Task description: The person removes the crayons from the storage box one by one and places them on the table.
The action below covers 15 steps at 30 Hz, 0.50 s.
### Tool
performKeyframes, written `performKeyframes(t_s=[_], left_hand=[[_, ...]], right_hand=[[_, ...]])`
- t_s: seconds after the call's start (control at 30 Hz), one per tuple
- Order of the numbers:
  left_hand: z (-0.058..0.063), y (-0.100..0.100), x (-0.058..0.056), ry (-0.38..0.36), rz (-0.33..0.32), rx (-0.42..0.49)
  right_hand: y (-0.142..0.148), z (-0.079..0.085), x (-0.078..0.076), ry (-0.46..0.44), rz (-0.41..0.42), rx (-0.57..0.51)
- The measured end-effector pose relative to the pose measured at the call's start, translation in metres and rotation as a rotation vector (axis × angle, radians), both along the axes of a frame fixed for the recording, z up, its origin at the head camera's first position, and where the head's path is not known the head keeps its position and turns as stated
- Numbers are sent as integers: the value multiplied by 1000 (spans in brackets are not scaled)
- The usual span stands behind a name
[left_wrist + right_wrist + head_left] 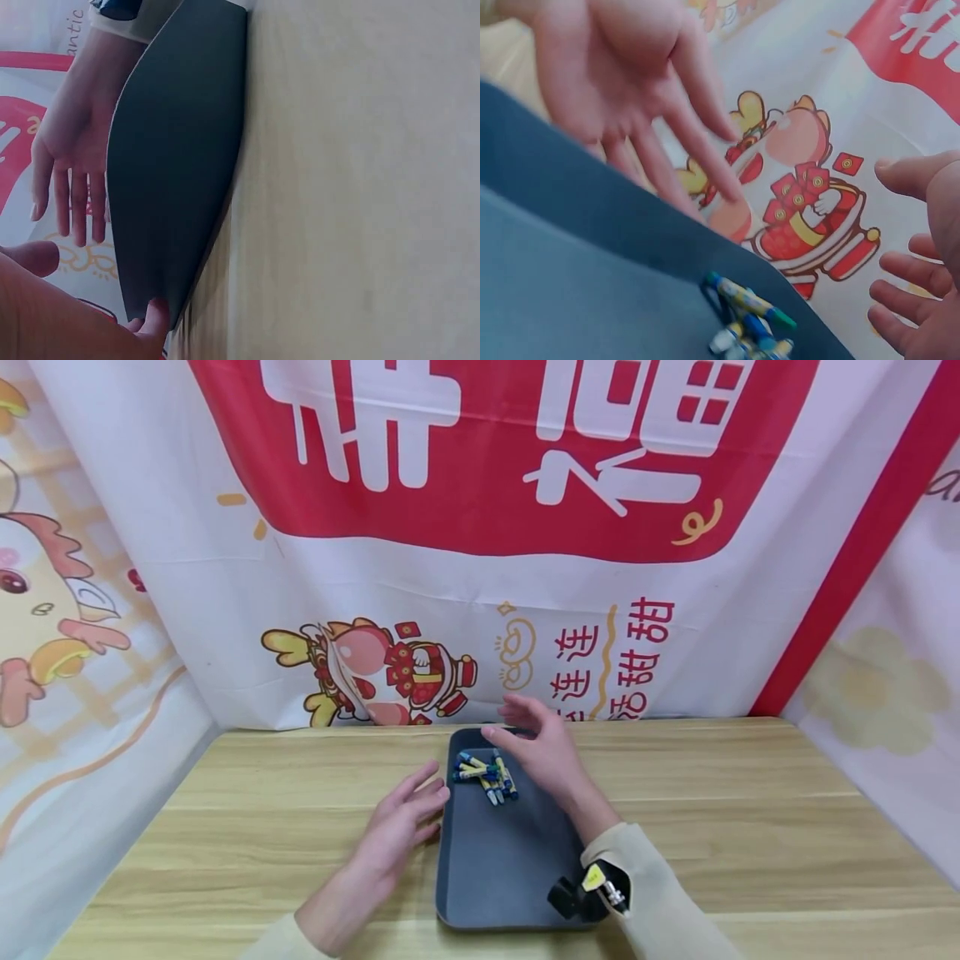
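Note:
A dark grey rectangular tray (502, 860) lies on the wooden table, with several crayons (486, 774) in yellow wrappers heaped toward its far end. Their tips look blue and green. At the tray's left side is my left hand (397, 827), its fingers extended by the outer wall (180, 150); the left wrist view has a fingertip at that wall. My right hand (542, 747) hovers above the far right part of the tray, fingers loosely bent, nothing in it. In the right wrist view, the crayons (750, 315) lie just inside the tray's rim, below my right hand (922, 262).
The light wooden table (697, 802) extends on both sides of the tray. Behind it hangs a white and red printed cloth (487, 577), with more cloth at the left and right. A small black wrist device (592, 893) sits at my right cuff.

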<state>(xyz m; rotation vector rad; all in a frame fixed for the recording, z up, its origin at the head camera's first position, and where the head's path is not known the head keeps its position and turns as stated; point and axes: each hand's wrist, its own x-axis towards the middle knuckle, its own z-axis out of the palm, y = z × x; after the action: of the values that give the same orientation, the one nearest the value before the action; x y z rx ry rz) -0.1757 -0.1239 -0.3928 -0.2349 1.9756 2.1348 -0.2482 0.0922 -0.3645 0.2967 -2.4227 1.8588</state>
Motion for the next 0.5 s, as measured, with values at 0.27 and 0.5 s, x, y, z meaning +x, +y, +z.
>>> performKeyframes(t_s=[0.27, 0.5], left_hand=[[-5, 3, 0, 2, -9, 8], [-10, 3, 0, 26, -29, 12]], right_hand=[[-9, -8, -1, -57, -23, -172], [-12, -16, -2, -58, -30, -201]])
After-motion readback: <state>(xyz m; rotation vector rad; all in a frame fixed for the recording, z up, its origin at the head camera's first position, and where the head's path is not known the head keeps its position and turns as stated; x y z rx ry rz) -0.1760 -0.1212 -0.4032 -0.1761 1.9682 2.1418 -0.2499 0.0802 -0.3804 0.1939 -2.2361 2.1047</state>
